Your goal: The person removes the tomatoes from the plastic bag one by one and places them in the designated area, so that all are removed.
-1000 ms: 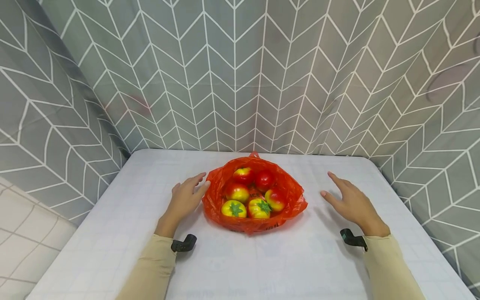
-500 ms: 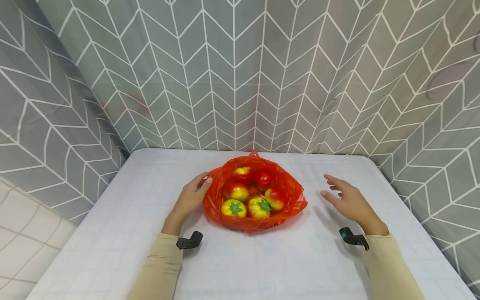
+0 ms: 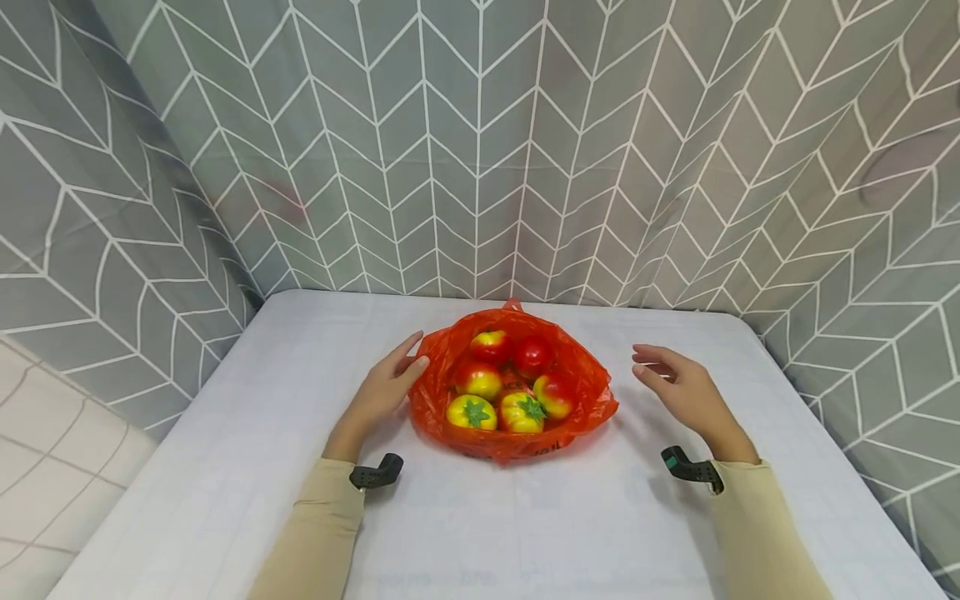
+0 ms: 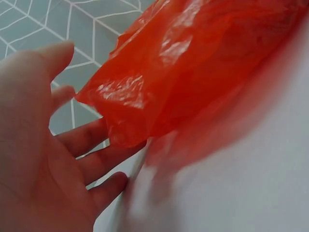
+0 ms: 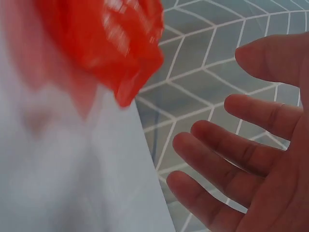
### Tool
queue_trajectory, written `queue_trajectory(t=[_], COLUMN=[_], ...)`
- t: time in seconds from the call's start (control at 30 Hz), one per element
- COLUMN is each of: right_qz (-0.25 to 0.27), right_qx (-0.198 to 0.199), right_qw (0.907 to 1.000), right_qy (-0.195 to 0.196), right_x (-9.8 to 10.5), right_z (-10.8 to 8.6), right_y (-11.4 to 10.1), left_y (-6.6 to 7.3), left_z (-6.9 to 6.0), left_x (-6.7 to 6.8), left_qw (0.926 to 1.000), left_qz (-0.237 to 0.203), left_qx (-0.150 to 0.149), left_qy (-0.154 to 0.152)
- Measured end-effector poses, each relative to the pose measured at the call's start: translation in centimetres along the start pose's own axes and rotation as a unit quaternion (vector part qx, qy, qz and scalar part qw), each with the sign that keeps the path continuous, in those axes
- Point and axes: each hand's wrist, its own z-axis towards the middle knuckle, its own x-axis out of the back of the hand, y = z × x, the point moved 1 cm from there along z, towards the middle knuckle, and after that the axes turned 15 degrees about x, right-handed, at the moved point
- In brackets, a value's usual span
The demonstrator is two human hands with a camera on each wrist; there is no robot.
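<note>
A red plastic bag (image 3: 431,412) sits in the middle of the white table with its mouth spread wide. Inside lie several round red and yellow fruits (image 3: 478,380); two at the front carry green star-shaped leaves. My left hand (image 3: 381,392) is at the bag's left side, thumb and fingers parted around its edge. In the left wrist view some fingertips reach behind the bag (image 4: 159,82), and no firm grip shows. My right hand (image 3: 688,396) hovers to the right, apart from the bag, its fingers loosely bent and holding nothing. The right wrist view shows a gap between hand and bag.
The white table (image 3: 517,533) ends at a far edge just behind the bag. A grey curtain (image 3: 480,167) with white chevron lines hangs behind and on both sides. Black camera mounts (image 3: 377,472) are worn on the wrists.
My left hand has moved right, up against the bag's left side. My right hand has shifted slightly left, its fingers a little more bent. The bag and fruits stay about where they were.
</note>
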Motion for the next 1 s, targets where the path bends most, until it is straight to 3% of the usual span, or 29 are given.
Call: queue_trajectory(t=[0.2,0.47,0.8,1.0], right_qz=[0.052,0.137,0.149,0.164], right_qx=[0.000,0.023,0.022,0.025], right_qw=[0.9986,0.9894,0.9852,0.9781], right_qy=[-0.013,-0.043,-0.082,-0.126], right_x=[-0.9,-1.5,-2.3,-3.0], right_z=[1.3,3.2,4.5,5.3], right_y=[-0.6,-2.2,-3.4,-3.8], left_y=[-0.5,-0.7,-0.2,-0.2], left_z=[0.0,-0.1,-0.6,-0.9], left_x=[0.0,-0.5,-0.9,-0.7], left_qw=[0.9994,0.9993,0.9979,0.9968], left_qz=[0.012,0.022,0.054,0.064], left_qx=[-0.008,0.000,-0.007,-0.010], left_qy=[-0.031,-0.030,-0.035,-0.048])
